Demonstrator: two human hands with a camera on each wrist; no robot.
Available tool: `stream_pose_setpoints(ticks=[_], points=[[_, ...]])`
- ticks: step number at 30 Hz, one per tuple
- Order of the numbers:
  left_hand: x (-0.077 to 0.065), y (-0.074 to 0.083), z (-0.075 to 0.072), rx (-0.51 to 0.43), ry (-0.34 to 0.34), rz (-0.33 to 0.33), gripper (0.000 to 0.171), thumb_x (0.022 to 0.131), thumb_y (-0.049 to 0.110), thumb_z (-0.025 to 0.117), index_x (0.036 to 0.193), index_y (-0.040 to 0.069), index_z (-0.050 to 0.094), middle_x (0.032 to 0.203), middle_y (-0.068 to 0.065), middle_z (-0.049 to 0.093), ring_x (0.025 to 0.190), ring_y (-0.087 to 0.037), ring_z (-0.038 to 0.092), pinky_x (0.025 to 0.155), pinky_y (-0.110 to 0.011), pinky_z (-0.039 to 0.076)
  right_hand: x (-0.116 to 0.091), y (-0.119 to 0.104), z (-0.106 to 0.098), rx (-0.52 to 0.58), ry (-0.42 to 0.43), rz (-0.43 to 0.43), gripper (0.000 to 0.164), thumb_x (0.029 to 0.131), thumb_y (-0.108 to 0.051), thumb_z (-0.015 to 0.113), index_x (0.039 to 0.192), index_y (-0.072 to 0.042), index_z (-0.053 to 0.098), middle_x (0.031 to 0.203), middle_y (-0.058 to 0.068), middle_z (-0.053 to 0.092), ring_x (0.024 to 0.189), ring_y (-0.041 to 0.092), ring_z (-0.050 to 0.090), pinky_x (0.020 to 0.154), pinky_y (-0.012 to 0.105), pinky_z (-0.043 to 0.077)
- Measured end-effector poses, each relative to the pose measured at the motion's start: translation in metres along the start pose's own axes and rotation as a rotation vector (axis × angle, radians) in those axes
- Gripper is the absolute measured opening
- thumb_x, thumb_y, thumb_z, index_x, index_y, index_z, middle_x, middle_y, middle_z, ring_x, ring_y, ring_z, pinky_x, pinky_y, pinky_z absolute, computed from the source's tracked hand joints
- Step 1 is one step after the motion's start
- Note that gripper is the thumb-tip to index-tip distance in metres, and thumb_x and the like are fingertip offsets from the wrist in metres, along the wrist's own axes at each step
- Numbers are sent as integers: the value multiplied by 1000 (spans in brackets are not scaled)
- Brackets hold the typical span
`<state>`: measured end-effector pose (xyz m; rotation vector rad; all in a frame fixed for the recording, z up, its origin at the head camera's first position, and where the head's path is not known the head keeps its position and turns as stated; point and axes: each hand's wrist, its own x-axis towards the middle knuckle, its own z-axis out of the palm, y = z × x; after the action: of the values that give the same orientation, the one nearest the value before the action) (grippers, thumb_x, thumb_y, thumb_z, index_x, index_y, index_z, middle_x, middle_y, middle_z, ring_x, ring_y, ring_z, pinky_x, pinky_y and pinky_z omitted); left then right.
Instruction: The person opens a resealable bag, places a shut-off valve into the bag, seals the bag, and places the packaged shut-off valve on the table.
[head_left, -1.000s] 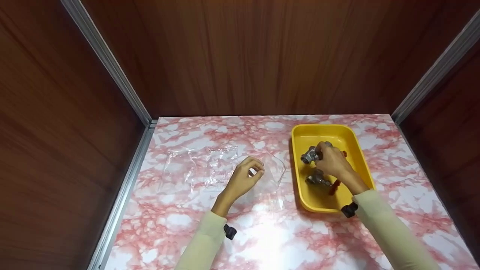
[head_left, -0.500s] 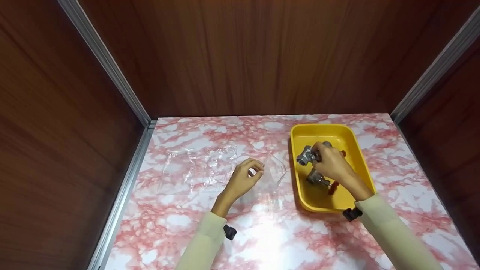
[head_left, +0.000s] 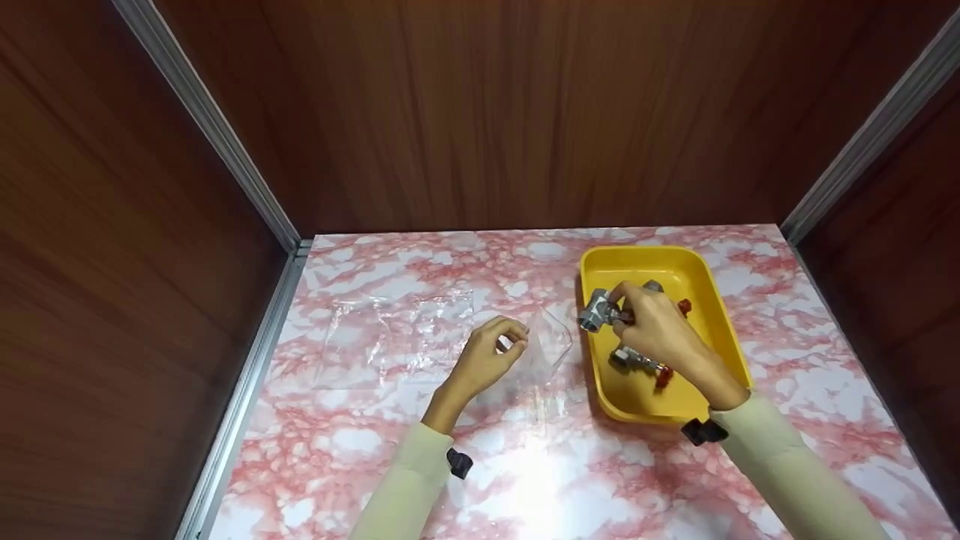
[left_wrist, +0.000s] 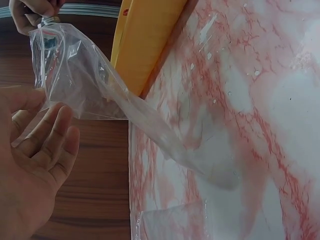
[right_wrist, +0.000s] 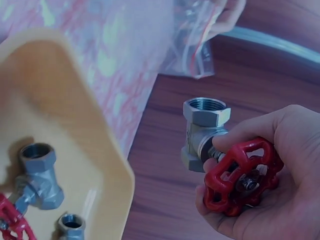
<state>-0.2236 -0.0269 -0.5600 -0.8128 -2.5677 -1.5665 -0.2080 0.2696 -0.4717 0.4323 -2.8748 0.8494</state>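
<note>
My right hand (head_left: 660, 326) holds a metal gate valve (right_wrist: 192, 140) with a red handwheel (right_wrist: 215, 187). Its wheel lies against the palm and the threaded body points away from the fingers. In the head view this valve is over the left rim of a yellow tray (head_left: 720, 322). Left of the tray, my left hand (head_left: 484, 360) pinches a clear zip bag (left_wrist: 80, 65) between thumb and fingers near its mouth. A red line runs along the bag's edge. Two more valves lie in the tray, one (right_wrist: 42, 175) showing plainly and another (right_wrist: 72, 227) partly cut off.
Several clear bags (head_left: 356, 341) lie flat on the red-and-white marbled table (head_left: 360, 442), left of my left hand. Brown wood-grain panels (head_left: 480, 112) enclose the back and sides, with metal rails (head_left: 247, 172) at the corners.
My right hand has lifted the valve from inside the tray and carried it left to the tray's rim, towards the bag. The left hand has stayed in place.
</note>
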Motion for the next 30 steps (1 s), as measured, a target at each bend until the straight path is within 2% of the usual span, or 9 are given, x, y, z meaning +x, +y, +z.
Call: stream_pose_setpoints(ticks=[4, 13, 19, 26, 30], points=[[1, 0, 0, 2, 11, 4, 5, 103, 15, 71, 105, 11, 74, 119, -3, 74, 101, -17, 69, 82, -28, 60, 0, -9, 0, 17, -3, -20, 31, 85, 4, 66, 116, 0, 67, 87, 12, 69, 73, 22, 59, 67, 35, 50], [1, 0, 1, -1, 12, 21, 6, 102, 11, 71, 105, 8, 75, 115, -6, 75, 100, -18, 70, 81, -28, 60, -4, -24, 3, 11, 0, -81, 33, 82, 6, 68, 114, -1, 67, 88, 11, 70, 72, 21, 60, 65, 35, 51], [2, 1, 2, -16, 9, 32, 5, 101, 8, 70, 104, 6, 74, 115, -15, 76, 99, -20, 70, 79, -29, 60, -7, -34, 5, -13, -4, -100, 31, 85, 2, 68, 115, -4, 68, 92, 10, 70, 74, 20, 60, 67, 36, 52], [3, 2, 1, -15, 19, 36, 8, 102, 11, 70, 104, 4, 74, 114, -12, 76, 99, -18, 70, 81, -38, 63, -8, -43, 13, 29, -24, -141, 30, 83, 6, 69, 112, -3, 68, 94, 11, 70, 75, 19, 60, 66, 33, 53], [4, 3, 1, -13, 23, 28, 6, 102, 10, 70, 104, 6, 75, 116, -12, 76, 99, -17, 70, 83, -42, 64, -7, -47, 18, 48, -35, -161, 29, 81, 8, 68, 109, -3, 68, 97, 12, 72, 83, 21, 66, 72, 37, 59]])
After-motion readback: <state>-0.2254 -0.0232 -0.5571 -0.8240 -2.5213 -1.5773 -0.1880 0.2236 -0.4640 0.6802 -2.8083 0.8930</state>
